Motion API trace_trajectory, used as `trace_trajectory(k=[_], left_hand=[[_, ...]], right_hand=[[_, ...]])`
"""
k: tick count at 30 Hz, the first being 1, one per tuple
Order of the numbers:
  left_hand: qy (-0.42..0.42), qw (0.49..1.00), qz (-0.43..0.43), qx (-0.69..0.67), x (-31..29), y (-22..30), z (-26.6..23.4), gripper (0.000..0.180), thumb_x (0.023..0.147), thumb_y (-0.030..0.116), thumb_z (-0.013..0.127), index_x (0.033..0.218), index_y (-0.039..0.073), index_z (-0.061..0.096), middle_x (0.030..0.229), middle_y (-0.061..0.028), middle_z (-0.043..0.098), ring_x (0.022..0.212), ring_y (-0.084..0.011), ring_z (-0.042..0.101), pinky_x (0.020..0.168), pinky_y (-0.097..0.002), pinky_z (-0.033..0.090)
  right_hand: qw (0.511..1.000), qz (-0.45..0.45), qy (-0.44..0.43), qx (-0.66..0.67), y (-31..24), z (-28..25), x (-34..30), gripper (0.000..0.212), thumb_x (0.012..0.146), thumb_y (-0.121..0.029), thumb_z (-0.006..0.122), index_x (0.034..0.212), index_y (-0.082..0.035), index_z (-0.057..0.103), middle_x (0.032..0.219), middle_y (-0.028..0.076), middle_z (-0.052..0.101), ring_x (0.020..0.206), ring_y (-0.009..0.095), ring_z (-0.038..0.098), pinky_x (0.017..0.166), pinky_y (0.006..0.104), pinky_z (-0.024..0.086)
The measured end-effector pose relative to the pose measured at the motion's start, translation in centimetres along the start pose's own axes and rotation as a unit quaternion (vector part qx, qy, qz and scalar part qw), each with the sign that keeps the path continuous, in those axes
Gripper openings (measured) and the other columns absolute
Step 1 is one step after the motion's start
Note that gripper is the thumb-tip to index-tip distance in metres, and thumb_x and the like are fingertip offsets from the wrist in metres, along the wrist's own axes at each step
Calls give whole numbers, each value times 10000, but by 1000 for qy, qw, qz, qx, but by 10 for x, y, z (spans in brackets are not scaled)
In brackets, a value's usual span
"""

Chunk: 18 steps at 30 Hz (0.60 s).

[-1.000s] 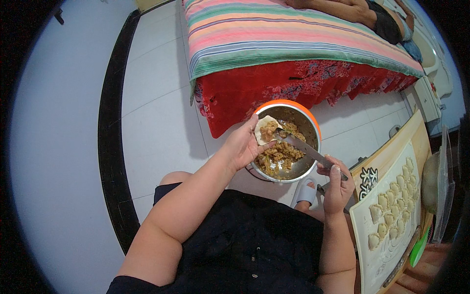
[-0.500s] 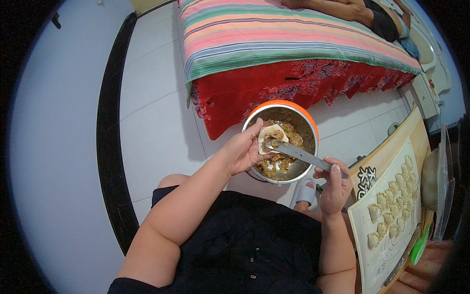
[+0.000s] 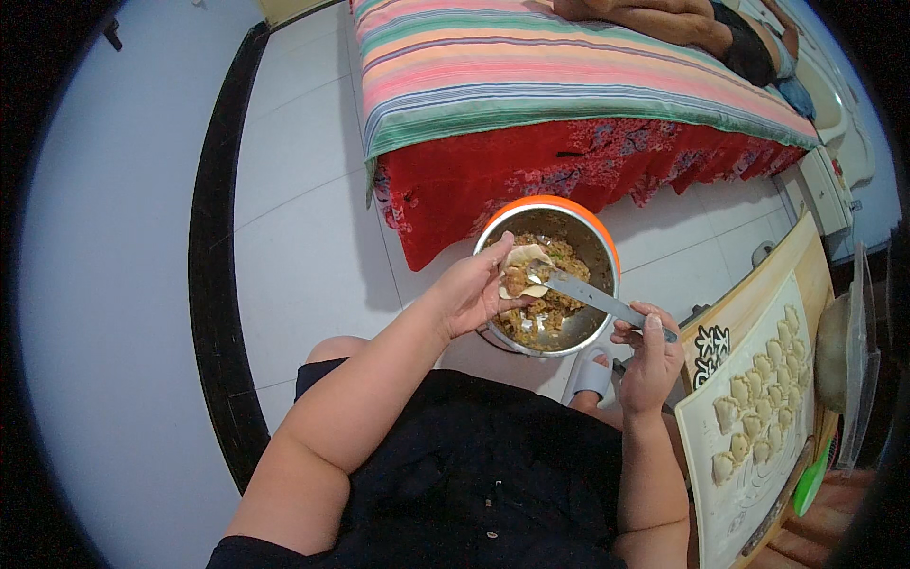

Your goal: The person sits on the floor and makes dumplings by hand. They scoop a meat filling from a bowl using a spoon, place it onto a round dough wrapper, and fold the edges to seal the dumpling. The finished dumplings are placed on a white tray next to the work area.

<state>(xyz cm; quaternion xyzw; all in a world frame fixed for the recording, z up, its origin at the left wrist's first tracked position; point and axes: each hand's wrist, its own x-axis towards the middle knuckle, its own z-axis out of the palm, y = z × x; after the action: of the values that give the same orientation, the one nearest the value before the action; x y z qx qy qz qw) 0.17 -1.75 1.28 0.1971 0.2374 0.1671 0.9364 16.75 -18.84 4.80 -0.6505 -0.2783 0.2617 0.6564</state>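
In my left hand point(image 3: 466, 292) lies a round dumpling wrapper point(image 3: 518, 257), its edge curling up around a lump of brown filling. My right hand point(image 3: 650, 358) grips the handle of a long metal spoon point(image 3: 602, 301). The spoon's tip is at the filling on the wrapper. Both hands are over a steel pot point(image 3: 597, 331), with the left at its left side and the right just outside its lower right rim. Chopped filling point(image 3: 569, 265) with green bits covers part of the pot's bottom. My fingers partly hide the pot's left side.
On the right, a wooden board point(image 3: 799, 248) carries a white mat point(image 3: 709, 446) with several folded dumplings point(image 3: 761, 410). A green-handled tool point(image 3: 809, 486) lies beside it. Beyond the pot stands a bed point(image 3: 455, 180) with striped cover, where a person's legs point(image 3: 654, 24) rest.
The spoon tip has shifted slightly right across the wrapper, and more filling shows on it. The wrapper's edge curls up more. My hands have barely moved.
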Motion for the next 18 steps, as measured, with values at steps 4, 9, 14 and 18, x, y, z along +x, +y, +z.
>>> trace_trajectory(k=[4,9,14,18], left_hand=[[11,999,-7,32,-2,3,3,451,991,362,279,1280,29,375,1204,-159,527,1067,-258,576,846,-378,550],[23,998,-15,53,-2,2,8,457,992,371,261,1277,34,375,1207,-152,524,1063,-253,580,851,-379,547],[20,997,-15,66,-4,2,9,462,991,377,258,1279,35,371,1218,-150,516,1064,-250,579,854,-377,546],[13,999,-17,47,-5,3,7,463,991,380,255,1280,37,369,1212,-147,519,1057,-243,583,845,-369,552]], right_hand=[[997,-35,10,66,-4,-1,-2,284,939,-250,453,1004,-21,609,812,80,651,678,142,616,536,230,434],[998,-14,-14,64,1,8,-4,280,937,-212,457,1004,18,601,805,101,647,677,157,611,596,256,479],[999,26,-34,27,2,6,1,281,933,-209,453,1003,20,600,786,110,646,657,159,608,600,250,480],[995,9,30,94,1,3,1,293,932,-234,451,992,8,606,763,104,648,632,155,607,571,234,459]])
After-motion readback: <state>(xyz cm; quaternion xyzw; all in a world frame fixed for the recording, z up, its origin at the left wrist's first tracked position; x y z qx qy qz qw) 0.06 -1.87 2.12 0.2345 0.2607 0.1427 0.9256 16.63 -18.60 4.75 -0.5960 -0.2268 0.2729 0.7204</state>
